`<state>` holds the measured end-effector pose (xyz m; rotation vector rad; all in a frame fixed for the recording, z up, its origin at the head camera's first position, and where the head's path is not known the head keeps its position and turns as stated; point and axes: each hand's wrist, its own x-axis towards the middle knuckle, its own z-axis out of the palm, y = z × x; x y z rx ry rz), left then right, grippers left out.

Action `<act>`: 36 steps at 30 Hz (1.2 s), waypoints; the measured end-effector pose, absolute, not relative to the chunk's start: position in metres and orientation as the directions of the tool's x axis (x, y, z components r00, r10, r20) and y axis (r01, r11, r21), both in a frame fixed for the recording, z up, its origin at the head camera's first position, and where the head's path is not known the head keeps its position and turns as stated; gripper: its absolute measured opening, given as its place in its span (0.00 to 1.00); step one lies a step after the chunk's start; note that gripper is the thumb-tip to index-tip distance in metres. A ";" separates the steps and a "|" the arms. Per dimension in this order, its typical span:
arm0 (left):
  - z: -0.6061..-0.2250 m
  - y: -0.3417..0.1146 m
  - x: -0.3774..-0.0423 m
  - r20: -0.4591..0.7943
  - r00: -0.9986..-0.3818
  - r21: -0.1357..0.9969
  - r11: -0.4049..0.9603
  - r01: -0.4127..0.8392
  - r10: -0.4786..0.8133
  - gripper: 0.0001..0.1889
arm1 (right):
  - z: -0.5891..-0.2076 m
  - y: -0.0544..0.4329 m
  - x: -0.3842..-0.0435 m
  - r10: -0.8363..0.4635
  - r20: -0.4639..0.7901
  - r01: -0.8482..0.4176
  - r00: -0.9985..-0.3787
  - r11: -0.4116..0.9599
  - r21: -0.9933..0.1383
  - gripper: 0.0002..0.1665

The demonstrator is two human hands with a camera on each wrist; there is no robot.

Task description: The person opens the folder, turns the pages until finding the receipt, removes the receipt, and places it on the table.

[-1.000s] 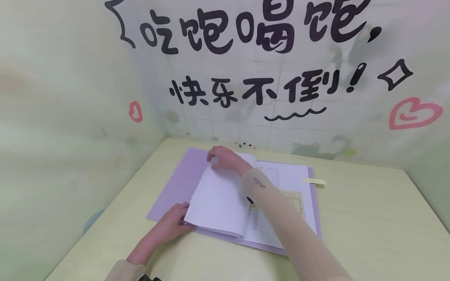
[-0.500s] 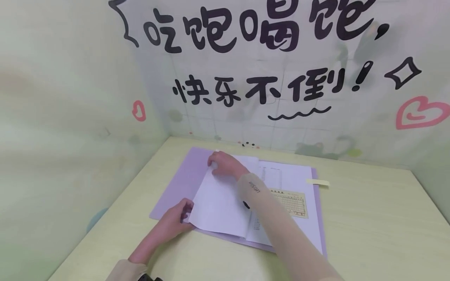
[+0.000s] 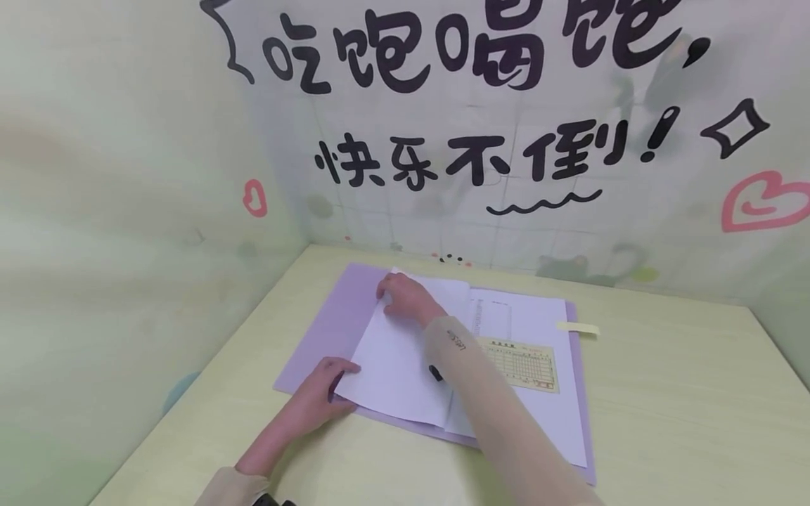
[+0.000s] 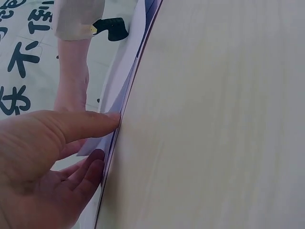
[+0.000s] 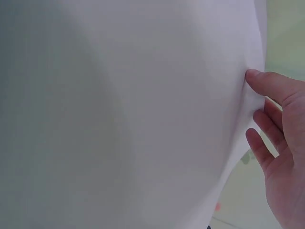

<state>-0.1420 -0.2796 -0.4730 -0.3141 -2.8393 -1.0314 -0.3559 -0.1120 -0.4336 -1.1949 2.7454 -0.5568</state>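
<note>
An open purple folder lies on the table with a stack of white sheets in it. My right hand reaches across to the far left corner of the left-hand sheet. In the right wrist view its thumb and fingers pinch the edge of the white page, creasing it slightly. My left hand is at the near left corner, one finger resting on the sheet and the thumb by the folder's near edge. In the left wrist view the left thumb touches the folder edge, its fingers spread apart from it.
On the right-hand printed page lies a yellowish form with a grid. A pale yellow strip sticks out past the folder's right edge. The pale wooden table meets lettered wall sheeting behind and on the left.
My left hand's finger has moved from the page's side onto its near left corner, and the sheet lies flatter there. The right hand stays at the far corner. The head view has shifted slightly left.
</note>
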 end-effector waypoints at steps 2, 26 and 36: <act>-0.472 -0.279 -0.142 0.174 -0.973 0.593 0.774 0.224 0.149 0.29 | -0.435 -0.113 -0.356 -0.719 0.049 -0.682 -0.694 0.634 -0.365 0.17; -0.469 -0.275 -0.139 0.131 -0.978 0.551 0.809 0.206 0.160 0.29 | -0.446 -0.109 -0.356 -0.729 -0.020 -0.678 -0.684 0.647 -0.349 0.22; -0.463 -0.268 -0.140 0.115 -0.983 0.497 0.849 0.180 0.141 0.28 | -0.443 -0.102 -0.354 -0.747 -0.048 -0.690 -0.663 0.635 -0.348 0.24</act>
